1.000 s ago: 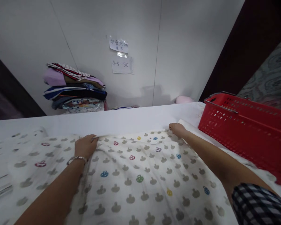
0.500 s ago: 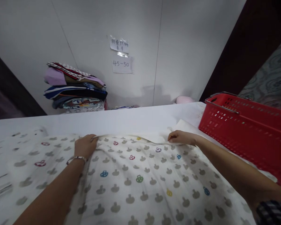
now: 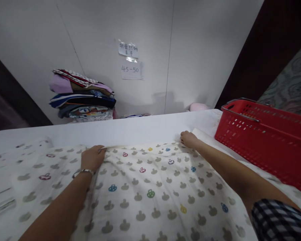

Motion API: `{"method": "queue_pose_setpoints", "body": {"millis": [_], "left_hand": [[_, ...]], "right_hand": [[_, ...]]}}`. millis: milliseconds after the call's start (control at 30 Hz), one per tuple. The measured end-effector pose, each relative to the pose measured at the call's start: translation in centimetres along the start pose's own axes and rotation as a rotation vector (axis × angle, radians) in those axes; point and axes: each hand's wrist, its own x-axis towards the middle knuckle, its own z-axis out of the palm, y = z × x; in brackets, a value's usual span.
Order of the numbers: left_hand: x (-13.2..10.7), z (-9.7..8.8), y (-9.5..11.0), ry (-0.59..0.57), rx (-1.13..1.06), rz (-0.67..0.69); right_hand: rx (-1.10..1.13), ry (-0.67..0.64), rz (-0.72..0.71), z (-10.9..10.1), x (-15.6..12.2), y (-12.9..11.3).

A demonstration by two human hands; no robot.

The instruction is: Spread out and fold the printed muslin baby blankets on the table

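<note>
White printed cloth (image 3: 145,201) spreads from the left across the near part of the table (image 3: 145,129), its top edge short of the table's far edge. Beyond that far edge, at left, folded fabrics (image 3: 82,97) rise in a pile. Here's the left hand (image 3: 92,158), bracelet (image 3: 83,171) at the wrist, pinching the cloth's top edge! Across to the right hand (image 3: 189,139), fingers closed on that same edge, and past it a red basket (image 3: 261,147) by the table's far right corner.

upper paper (image 3: 128,49): handwritten "折叠织物", second line unclear | lower paper (image 3: 132,70): "45-50" | both on wall (image 3: 198,50)
</note>
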Motion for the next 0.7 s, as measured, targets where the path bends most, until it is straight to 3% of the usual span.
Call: {"method": "queue_pose_setpoints", "body": {"millis": [167,367,567,700], "left_hand": [[-0.2,-0.1,0.1,0.013,-0.007,-0.003],[-0.3,-1.0,0.5,-0.037,-0.036,-0.018],[0.8,-2.2,0.7,-0.080,0.021,0.024],[1.2,-3.0,1.1,-0.075,0.044,0.033]], "right_hand": [[-0.025,0.020,-0.029,-0.5,0.5,0.6],[0.103,0.154,0.006,-3.0,1.1,2.7],[0.184,0.207,-0.034,-4.1,2.3,3.7],[0.206,0.288,-0.051,-4.8,1.4,4.2]]}}
